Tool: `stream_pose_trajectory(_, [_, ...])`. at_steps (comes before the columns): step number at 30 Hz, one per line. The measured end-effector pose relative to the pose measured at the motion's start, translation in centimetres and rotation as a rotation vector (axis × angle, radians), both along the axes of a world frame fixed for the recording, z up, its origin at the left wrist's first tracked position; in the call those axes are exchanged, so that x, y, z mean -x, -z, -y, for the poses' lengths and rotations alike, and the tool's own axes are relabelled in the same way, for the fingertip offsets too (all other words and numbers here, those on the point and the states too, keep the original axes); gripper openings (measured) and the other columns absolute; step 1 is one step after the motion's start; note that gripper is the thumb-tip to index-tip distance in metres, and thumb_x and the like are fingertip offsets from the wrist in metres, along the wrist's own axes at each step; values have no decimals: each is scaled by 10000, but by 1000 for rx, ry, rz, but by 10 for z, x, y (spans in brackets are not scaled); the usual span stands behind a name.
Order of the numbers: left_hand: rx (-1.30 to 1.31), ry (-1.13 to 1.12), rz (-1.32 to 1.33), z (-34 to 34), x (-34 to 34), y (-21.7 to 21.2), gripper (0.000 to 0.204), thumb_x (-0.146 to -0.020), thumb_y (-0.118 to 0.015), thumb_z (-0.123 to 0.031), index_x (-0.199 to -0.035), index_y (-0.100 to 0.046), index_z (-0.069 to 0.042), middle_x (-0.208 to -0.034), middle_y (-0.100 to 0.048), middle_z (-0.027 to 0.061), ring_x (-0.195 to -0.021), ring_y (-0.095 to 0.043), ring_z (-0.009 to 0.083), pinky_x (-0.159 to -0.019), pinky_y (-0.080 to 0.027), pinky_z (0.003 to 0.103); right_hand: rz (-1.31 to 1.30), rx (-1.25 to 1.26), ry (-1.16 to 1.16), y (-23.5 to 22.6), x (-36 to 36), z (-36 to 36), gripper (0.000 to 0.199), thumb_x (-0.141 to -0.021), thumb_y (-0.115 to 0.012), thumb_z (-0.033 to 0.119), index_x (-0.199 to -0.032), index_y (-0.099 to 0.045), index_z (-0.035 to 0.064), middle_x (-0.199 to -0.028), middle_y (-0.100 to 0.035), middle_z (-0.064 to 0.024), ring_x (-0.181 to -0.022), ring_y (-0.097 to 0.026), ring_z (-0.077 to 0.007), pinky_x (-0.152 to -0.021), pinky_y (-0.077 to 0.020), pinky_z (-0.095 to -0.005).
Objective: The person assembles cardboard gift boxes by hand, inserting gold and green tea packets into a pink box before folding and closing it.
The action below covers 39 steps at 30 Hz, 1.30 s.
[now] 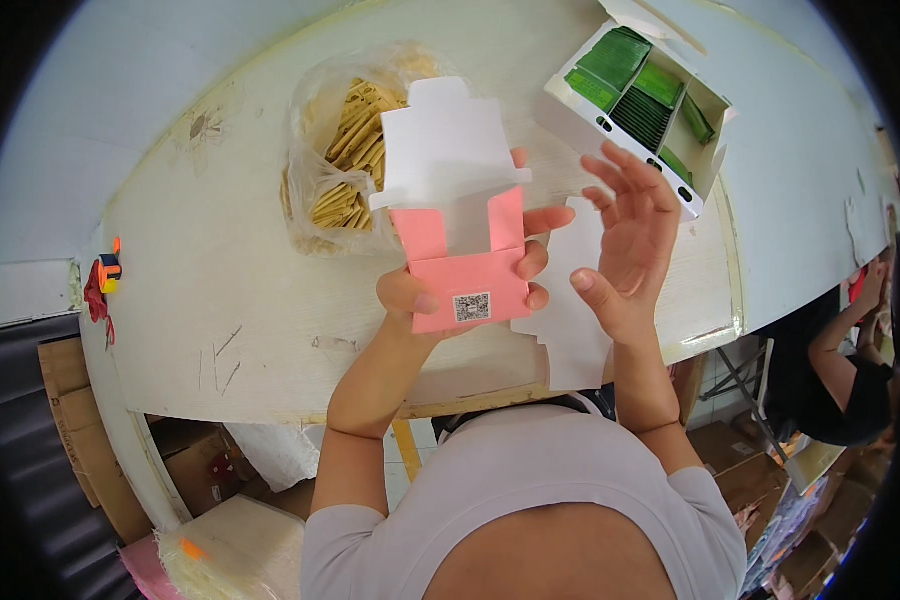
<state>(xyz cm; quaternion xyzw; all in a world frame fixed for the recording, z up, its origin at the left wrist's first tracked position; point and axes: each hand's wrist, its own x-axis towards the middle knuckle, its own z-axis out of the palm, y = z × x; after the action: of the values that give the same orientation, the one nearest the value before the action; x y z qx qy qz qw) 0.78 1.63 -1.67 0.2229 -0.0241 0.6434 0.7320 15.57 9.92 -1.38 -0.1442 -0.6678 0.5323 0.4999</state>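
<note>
A small pink carton [438, 275] with its white-lined lid and side flaps standing open is in my left hand [407, 292]. The left thumb presses its near left edge, and the fingers wrap behind and come round its right side. A printed square code shows on its front panel. My right hand [635, 235] is raised just to the right of the carton, fingers spread, holding nothing. Below the right hand, a flat white card sheet [578, 345] lies on the table, partly covered by the hands.
Behind the carton sits a clear plastic bag [315, 130] full of yellowish flat packets. At the back right stands a white divided box [712, 165] with green packets. An orange and black object [110, 272] lies at the left table edge. Another person [845, 370] is at far right.
</note>
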Motion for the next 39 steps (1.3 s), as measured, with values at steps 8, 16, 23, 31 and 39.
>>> stream_pose_trajectory(8, [43,-96,-142,3,-7,1,1106,-480,-740,-240,-1404,-134,-194,-1210,-403,182,-868,-481,221,-703,-407,397,-9,203,-244,-5,9,23,782,-637,-760,81,-1268,-299,57,-1245,-398,-132,-1056,-500,-237,-909,-385,-378])
stream_pose_trajectory(16, [142,-206,-325,5,-18,-5,1040,-492,-680,-294,-1394,-192,-126,-1006,-481,152,-850,-493,260,-714,-422,404,40,282,-217,-2,5,29,472,-699,-700,-4,-1092,-441,33,-982,-544,-84,-890,-526,-140,-752,-443,-279])
stream_pose_trajectory(23, [128,-163,-442,13,-8,21,978,-564,-687,-263,-1392,-189,-115,-1137,-477,186,-968,-524,325,-714,-495,414,120,372,-241,1,4,24,348,-704,-679,-24,-941,-438,57,-871,-538,-45,-742,-508,-72,-532,-374,-159])
stream_pose_trajectory(31, [297,-174,-479,28,-13,25,898,-643,-719,-184,-1376,-208,-99,-1159,-486,165,-1033,-525,283,-651,-544,400,177,344,-263,15,4,20,333,-706,-682,-7,-908,-425,53,-869,-522,-44,-774,-502,-98,-608,-403,-213])
stream_pose_trajectory(39, [201,-92,-406,40,-6,44,830,-658,-616,-117,-1379,-207,-84,-1145,-493,115,-1026,-527,252,-729,-517,445,184,389,-311,26,9,31,346,-698,-690,8,-912,-423,58,-945,-506,-62,-843,-506,-130,-755,-413,-285])
